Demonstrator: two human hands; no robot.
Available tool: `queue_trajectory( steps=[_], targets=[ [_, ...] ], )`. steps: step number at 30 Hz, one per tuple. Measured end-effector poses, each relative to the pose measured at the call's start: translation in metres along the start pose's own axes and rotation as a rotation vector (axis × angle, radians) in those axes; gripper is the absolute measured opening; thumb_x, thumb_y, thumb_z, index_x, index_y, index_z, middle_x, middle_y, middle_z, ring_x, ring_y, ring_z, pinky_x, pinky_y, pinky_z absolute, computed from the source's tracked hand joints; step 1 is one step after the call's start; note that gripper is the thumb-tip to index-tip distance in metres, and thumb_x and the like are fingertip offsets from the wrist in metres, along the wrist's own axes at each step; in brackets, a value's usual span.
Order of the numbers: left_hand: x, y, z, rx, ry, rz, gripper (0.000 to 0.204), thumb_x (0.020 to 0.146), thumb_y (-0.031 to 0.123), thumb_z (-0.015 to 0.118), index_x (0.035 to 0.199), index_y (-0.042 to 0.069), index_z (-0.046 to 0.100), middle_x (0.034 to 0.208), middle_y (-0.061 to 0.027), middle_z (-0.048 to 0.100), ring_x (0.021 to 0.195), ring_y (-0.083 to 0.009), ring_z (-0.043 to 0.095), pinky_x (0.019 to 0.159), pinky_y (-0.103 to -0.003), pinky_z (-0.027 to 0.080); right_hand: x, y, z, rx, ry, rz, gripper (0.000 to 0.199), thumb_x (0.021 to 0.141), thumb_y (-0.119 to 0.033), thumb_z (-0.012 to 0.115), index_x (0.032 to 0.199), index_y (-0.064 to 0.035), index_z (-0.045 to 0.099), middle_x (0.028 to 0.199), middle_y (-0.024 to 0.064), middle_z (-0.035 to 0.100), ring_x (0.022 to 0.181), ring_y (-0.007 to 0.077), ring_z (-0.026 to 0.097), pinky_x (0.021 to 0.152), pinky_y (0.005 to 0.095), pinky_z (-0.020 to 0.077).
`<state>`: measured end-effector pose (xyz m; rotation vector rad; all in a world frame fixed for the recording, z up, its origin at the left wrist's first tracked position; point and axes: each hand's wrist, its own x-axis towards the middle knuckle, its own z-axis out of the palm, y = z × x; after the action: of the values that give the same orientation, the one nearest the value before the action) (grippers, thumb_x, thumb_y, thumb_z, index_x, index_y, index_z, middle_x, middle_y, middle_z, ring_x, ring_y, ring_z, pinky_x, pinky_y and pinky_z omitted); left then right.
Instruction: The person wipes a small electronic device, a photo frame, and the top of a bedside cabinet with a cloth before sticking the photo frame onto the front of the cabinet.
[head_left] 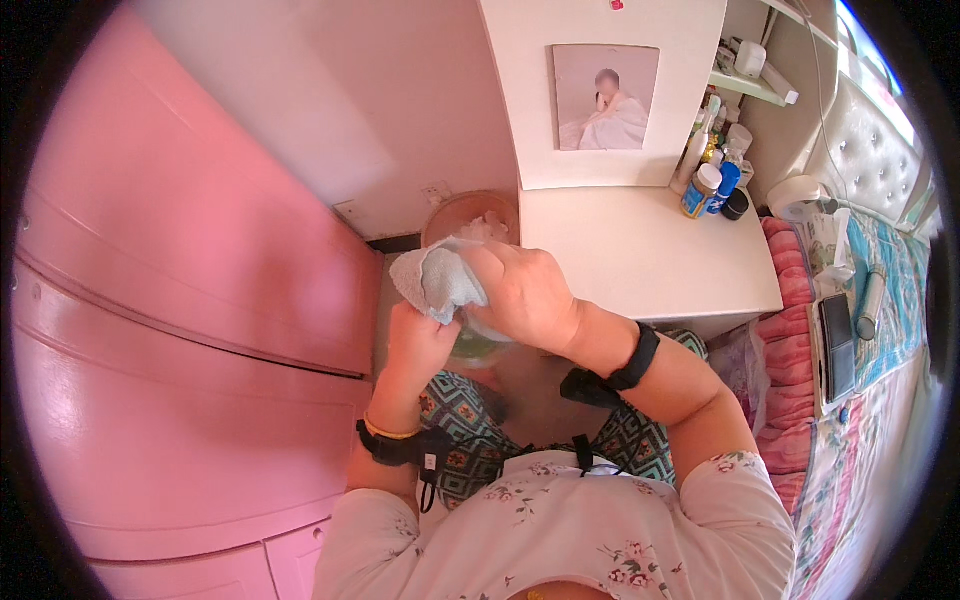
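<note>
A soft, pale blue-grey cloth (440, 280) is bunched between both hands, just left of the white bench (640, 255). The right hand (525, 295) has its fingers clenched over it; the left hand (420, 340) grips from below. Behind it sits a round pinkish bin (455, 215); smooth bottles (705, 185) crowd the bench's far corner.

Soft matt terry cloth (437, 281); smooth white laminate desk (640, 250); glossy pink wardrobe (180, 280).
</note>
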<state>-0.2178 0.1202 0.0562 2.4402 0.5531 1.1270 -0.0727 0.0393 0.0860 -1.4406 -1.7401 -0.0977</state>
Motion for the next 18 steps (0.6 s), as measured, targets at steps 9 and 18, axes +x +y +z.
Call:
queue_trajectory(
  steps=[9, 18],
  targets=[
    [0.007, 0.005, -0.01, 0.096, -0.198, -0.113, 0.03, 0.068, 0.002, 0.056, 0.098, 0.002, 0.055, 0.076, -0.0184, 0.059, 0.068, -0.0321, 0.059, 0.06, -0.036, 0.046, -0.002, 0.028, 0.017, 0.727, 0.094, 0.434, 0.044, 0.086, -0.038, 0.051, 0.104, 0.0013, 0.047, 0.085, 0.0132, 0.06, 0.076, 0.0254, 0.06, 0.064, 0.0371, 0.0472],
    [0.0, -0.006, -0.01, -0.027, -0.158, -0.127, 0.021, 0.07, 0.006, 0.061, 0.089, 0.001, 0.055, 0.075, -0.0194, 0.057, 0.068, -0.0355, 0.057, 0.058, -0.035, 0.046, -0.008, 0.041, -0.03, 0.737, -0.299, 0.449, 0.051, 0.087, -0.043, 0.048, 0.116, -0.0013, 0.046, 0.098, 0.0106, 0.058, 0.091, 0.0198, 0.055, 0.08, 0.0332, 0.0446]
  ],
)
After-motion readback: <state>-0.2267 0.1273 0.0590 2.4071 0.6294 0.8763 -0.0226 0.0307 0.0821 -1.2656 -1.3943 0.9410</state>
